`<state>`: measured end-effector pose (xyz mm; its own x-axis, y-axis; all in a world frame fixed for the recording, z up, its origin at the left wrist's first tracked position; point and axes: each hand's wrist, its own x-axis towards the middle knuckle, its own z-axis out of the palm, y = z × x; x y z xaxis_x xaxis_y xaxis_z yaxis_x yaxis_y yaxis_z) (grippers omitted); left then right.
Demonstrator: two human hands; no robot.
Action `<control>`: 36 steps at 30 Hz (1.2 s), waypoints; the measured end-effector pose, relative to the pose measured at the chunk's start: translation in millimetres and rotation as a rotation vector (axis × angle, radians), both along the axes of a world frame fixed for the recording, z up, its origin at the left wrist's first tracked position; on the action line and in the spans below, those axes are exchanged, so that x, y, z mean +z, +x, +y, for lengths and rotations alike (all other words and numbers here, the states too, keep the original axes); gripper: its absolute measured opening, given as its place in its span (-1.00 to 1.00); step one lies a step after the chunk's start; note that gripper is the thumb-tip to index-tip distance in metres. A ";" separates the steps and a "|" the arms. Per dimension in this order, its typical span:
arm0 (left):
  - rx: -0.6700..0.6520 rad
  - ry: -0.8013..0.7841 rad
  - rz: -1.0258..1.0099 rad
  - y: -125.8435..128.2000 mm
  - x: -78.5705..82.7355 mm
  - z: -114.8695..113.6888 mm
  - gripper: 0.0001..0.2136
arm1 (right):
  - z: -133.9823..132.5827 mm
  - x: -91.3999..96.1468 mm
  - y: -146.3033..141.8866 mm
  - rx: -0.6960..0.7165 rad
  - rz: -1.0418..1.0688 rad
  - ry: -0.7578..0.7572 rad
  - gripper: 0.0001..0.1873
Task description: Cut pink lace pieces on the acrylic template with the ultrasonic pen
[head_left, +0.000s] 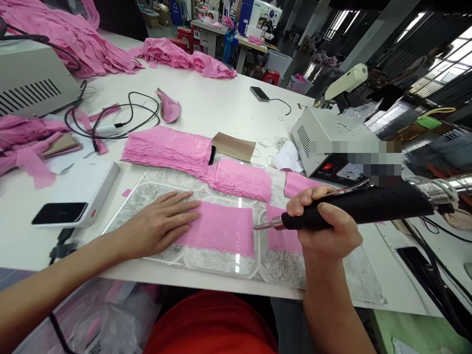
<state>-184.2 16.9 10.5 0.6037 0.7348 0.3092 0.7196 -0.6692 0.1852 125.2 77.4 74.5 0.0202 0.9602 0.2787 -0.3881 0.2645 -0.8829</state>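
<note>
My left hand (162, 223) lies flat, fingers stretched out, pressing the left end of a pink lace strip (224, 228) on a clear plastic template (147, 191). My right hand (324, 223) is closed around the black handle of a hot cutting tool (368, 206). The tool's metal tip (263, 225) sits at the right edge of the strip, in the gap before another pink piece (282, 238).
Stacks of pink lace (169, 150) (239, 179) lie behind the template. A phone on a white box (73, 199) is at left, cables (110, 118) and a grey machine (29, 73) behind it. A control box (332, 142) stands at right.
</note>
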 end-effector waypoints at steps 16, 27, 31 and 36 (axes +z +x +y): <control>0.006 -0.020 -0.027 2.2 3.0 -1.1 -0.65 | -3.8 -0.7 -1.0 0.094 -0.048 -0.019 -0.90; 0.005 -0.004 -0.023 2.6 2.5 -3.0 -0.65 | -4.7 -1.5 -1.3 0.104 -0.041 -0.023 -0.91; 0.013 0.004 -0.055 3.0 1.0 -4.2 -0.66 | -4.0 1.0 3.2 0.051 -0.030 -0.015 -0.90; 0.037 0.069 -0.092 0.9 4.0 -0.6 -0.68 | -2.3 3.9 2.6 0.007 0.082 -0.018 -0.89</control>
